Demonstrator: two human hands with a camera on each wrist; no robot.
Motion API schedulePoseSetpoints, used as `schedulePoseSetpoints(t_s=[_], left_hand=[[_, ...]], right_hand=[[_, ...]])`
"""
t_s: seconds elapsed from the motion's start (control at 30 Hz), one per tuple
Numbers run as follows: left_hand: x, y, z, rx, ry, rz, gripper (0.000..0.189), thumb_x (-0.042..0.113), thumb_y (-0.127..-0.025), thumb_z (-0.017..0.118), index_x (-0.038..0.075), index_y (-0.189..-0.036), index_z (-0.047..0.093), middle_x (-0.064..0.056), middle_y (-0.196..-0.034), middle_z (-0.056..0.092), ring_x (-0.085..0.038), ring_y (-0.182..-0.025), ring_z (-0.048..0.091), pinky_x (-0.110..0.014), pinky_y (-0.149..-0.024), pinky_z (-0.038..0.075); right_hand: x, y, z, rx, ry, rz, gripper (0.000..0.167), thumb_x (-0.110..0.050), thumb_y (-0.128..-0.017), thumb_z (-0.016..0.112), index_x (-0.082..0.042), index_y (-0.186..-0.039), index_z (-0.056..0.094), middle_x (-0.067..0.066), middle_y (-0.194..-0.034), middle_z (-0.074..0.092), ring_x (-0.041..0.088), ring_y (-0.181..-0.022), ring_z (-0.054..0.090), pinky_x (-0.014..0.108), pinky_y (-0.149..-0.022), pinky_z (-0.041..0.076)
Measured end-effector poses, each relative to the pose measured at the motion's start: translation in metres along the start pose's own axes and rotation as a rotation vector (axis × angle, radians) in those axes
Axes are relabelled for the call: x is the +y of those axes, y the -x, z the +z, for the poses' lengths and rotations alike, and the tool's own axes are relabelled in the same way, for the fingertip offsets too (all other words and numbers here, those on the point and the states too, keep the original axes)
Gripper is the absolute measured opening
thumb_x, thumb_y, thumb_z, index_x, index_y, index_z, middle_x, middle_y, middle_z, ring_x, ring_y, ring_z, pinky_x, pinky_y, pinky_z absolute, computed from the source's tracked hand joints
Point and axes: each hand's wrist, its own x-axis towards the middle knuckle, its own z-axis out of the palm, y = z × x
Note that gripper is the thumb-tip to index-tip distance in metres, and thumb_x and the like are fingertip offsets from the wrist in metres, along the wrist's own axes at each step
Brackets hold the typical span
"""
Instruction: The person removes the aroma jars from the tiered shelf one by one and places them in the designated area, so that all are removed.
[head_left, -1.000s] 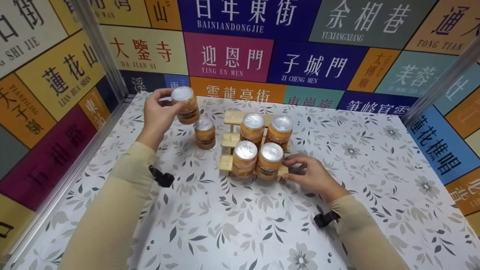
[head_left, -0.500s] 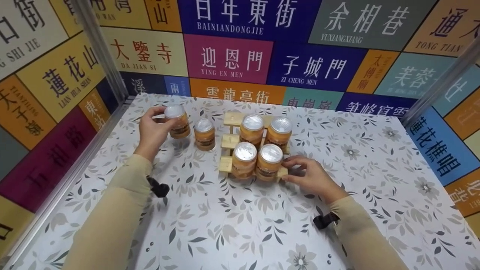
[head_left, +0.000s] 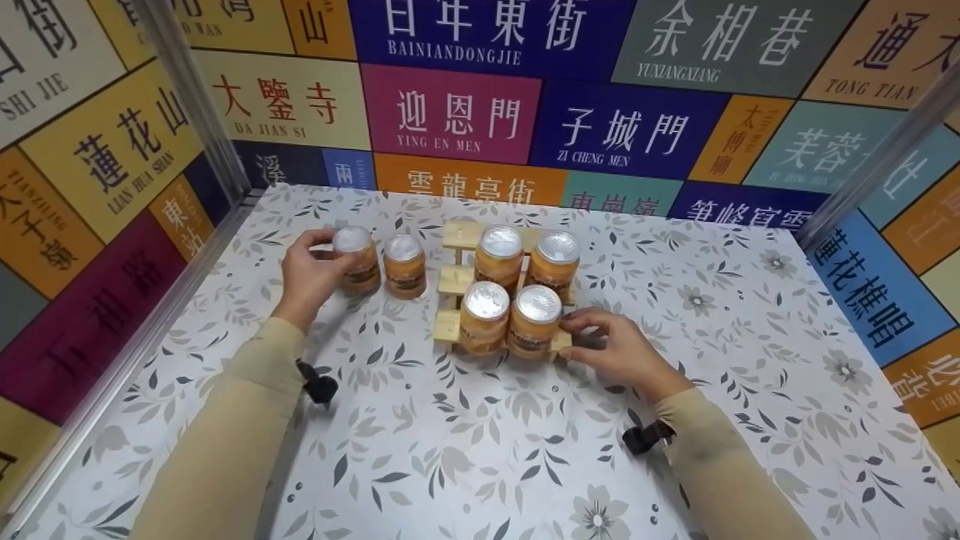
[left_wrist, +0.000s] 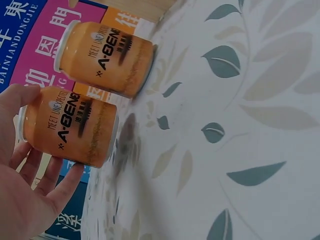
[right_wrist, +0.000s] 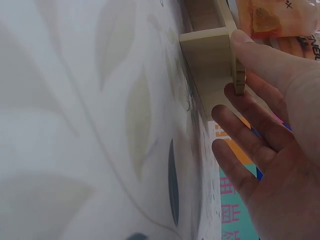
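Note:
Beside the rack's left, my left hand (head_left: 311, 274) grips an orange can (head_left: 358, 262) with a silver top, thumb and fingers around its sides. In the left wrist view this can (left_wrist: 72, 127) is upright relative to the table; whether its base touches the surface I cannot tell. Just right of it stands a second orange can (head_left: 405, 268). A stepped wooden rack (head_left: 448, 327) carries several similar cans (head_left: 484, 319) on its steps. My right hand (head_left: 619, 349) pinches the right end of the rack's lowest step (right_wrist: 240, 75) between thumb and fingers.
White tabletop (head_left: 465, 465) with a leaf print lies under everything. Panels with large characters (head_left: 457, 116) rise at the back and sides. A transparent upright edge (head_left: 199, 112) stands at the back left corner.
My left hand has carried its can down and toward me, from behind the standing can to a place beside it on the left. My right hand has kept its hold on the rack.

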Motion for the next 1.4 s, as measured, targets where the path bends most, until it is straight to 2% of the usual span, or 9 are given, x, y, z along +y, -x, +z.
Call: schedulePoseSetpoints(t_s=[0.17, 0.53, 0.73, 0.9, 1.0, 1.1, 1.23, 1.4], left_hand=[[-0.005, 0.0, 0.002, -0.012, 0.004, 0.02, 0.057, 0.02, -0.086, 0.082, 0.008, -0.135, 0.057, -0.011, -0.135, 0.058, -0.025, -0.119, 0.061, -0.027, -0.087, 0.057], [-0.008, 0.0, 0.003, -0.028, -0.02, 0.01, 0.06, 0.024, -0.088, 0.081, 0.009, -0.139, 0.054, -0.011, -0.14, 0.055, -0.026, -0.124, 0.057, -0.031, -0.093, 0.056], [-0.009, 0.0, 0.002, -0.039, 0.0, 0.041, 0.069, 0.019, -0.089, 0.079, 0.008, -0.147, 0.044, -0.014, -0.143, 0.053, -0.028, -0.124, 0.057, -0.032, -0.094, 0.054], [0.004, 0.003, -0.002, -0.017, -0.01, 0.045, 0.076, 0.028, -0.088, 0.082, 0.012, -0.15, 0.042, -0.011, -0.147, 0.052, -0.026, -0.131, 0.05, -0.039, -0.108, 0.047], [0.019, 0.007, -0.004, 0.016, -0.006, 0.096, 0.072, 0.032, -0.088, 0.082, 0.014, -0.147, 0.046, -0.008, -0.148, 0.053, -0.025, -0.135, 0.047, -0.04, -0.114, 0.042], [0.035, 0.01, -0.005, 0.033, 0.042, 0.158, 0.067, 0.031, -0.089, 0.082, 0.014, -0.145, 0.049, -0.007, -0.146, 0.055, -0.023, -0.134, 0.048, -0.041, -0.116, 0.041], [0.05, 0.016, 0.002, 0.005, 0.116, 0.199, 0.062, 0.027, -0.089, 0.082, 0.013, -0.142, 0.052, -0.008, -0.144, 0.057, -0.022, -0.131, 0.05, -0.041, -0.116, 0.043], [0.057, 0.029, 0.015, -0.058, 0.151, 0.228, 0.056, 0.022, -0.09, 0.081, 0.01, -0.139, 0.056, -0.009, -0.139, 0.059, -0.024, -0.128, 0.054, -0.04, -0.112, 0.046]], right_hand=[[0.0, -0.001, 0.001, 0.0, 0.007, -0.002, 0.031, -0.014, -0.082, 0.087, -0.011, -0.11, 0.076, 0.007, -0.128, 0.07, 0.027, -0.116, 0.065, 0.048, -0.096, 0.057], [-0.002, -0.004, 0.001, -0.004, -0.009, 0.002, 0.031, -0.014, -0.082, 0.087, -0.01, -0.111, 0.076, 0.009, -0.129, 0.07, 0.028, -0.117, 0.065, 0.048, -0.097, 0.057], [0.001, -0.003, 0.002, 0.0, -0.008, -0.011, 0.033, -0.017, -0.084, 0.087, -0.009, -0.113, 0.076, 0.01, -0.128, 0.07, 0.03, -0.116, 0.065, 0.052, -0.097, 0.056], [0.0, -0.002, 0.004, 0.001, -0.008, 0.0, 0.033, -0.015, -0.083, 0.087, -0.009, -0.112, 0.075, 0.011, -0.129, 0.069, 0.03, -0.116, 0.066, 0.05, -0.098, 0.057], [-0.001, -0.001, 0.004, -0.01, -0.011, 0.014, 0.033, -0.016, -0.082, 0.088, -0.009, -0.112, 0.075, 0.011, -0.13, 0.068, 0.03, -0.117, 0.066, 0.048, -0.098, 0.057], [-0.002, 0.0, 0.003, -0.014, -0.012, 0.026, 0.034, -0.017, -0.082, 0.088, -0.01, -0.113, 0.075, 0.009, -0.131, 0.068, 0.029, -0.118, 0.065, 0.047, -0.099, 0.057], [-0.002, 0.001, -0.001, -0.005, -0.018, 0.012, 0.034, -0.014, -0.081, 0.088, -0.009, -0.112, 0.075, 0.01, -0.131, 0.068, 0.03, -0.118, 0.065, 0.049, -0.098, 0.057], [-0.001, 0.001, 0.0, -0.011, -0.021, 0.006, 0.033, -0.014, -0.082, 0.088, -0.008, -0.112, 0.075, 0.01, -0.131, 0.068, 0.03, -0.118, 0.065, 0.048, -0.098, 0.058]])
